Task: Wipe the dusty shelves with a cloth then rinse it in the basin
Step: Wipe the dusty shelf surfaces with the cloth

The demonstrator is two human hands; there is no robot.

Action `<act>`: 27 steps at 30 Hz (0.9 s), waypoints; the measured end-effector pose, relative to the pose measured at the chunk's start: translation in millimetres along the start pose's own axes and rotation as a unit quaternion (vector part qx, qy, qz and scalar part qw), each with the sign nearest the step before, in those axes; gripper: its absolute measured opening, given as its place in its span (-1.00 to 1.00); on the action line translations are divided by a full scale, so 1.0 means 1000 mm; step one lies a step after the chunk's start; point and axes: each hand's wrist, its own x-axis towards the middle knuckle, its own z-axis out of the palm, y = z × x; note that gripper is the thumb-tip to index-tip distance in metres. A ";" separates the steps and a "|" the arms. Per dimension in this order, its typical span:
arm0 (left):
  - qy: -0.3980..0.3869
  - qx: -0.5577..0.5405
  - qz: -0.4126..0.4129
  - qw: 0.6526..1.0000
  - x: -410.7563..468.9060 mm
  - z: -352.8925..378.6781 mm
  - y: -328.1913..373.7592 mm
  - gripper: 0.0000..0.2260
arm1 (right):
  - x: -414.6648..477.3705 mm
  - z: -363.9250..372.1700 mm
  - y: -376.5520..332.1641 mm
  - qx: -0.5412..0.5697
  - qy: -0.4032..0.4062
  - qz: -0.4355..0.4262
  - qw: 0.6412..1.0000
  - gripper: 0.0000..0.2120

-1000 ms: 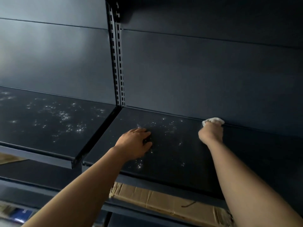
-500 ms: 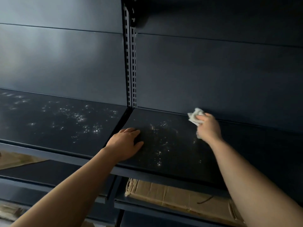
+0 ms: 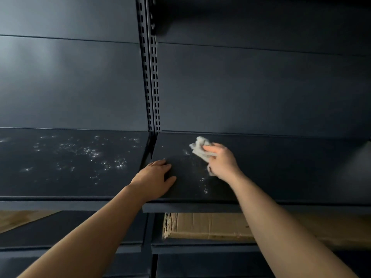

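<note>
Two dark metal shelves sit side by side at chest height. The right shelf [image 3: 281,173] carries a few pale dust specks near its left part. My right hand [image 3: 221,161] presses a crumpled white cloth [image 3: 198,148] onto that shelf, fingers closed over it. My left hand [image 3: 154,177] lies flat on the same shelf near its left front corner, fingers spread, holding nothing. The left shelf [image 3: 60,181] is dotted with white dust [image 3: 90,153]. No basin is in view.
A slotted upright post [image 3: 150,77] divides the two bays against the dark back panel. Flattened cardboard [image 3: 210,225] lies on the lower right shelf, and another brown piece [image 3: 18,218] shows at the lower left.
My right hand has swept the cloth leftward from the back of the right shelf toward its left part. Fewer dust specks remain there. My left hand stays planted on the shelf.
</note>
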 end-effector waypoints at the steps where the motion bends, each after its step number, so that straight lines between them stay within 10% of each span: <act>1: 0.000 -0.001 0.006 1.000 -0.003 -0.001 -0.003 -0.47 | -0.004 -0.013 0.002 0.011 0.047 0.006 0.999 -0.54; 8: -0.010 -0.007 0.032 0.999 -0.017 -0.003 -0.015 -0.48 | -0.036 -0.085 0.069 -0.133 0.049 0.179 0.974 -0.46; 16: -0.020 -0.018 0.054 0.998 -0.030 -0.003 -0.023 -0.50 | -0.075 0.023 -0.007 -0.133 0.012 0.034 0.991 -0.47; 27: -0.009 0.065 -0.004 0.998 -0.038 -0.014 -0.046 -0.43 | -0.077 -0.026 0.023 -0.196 0.088 0.130 0.968 -0.52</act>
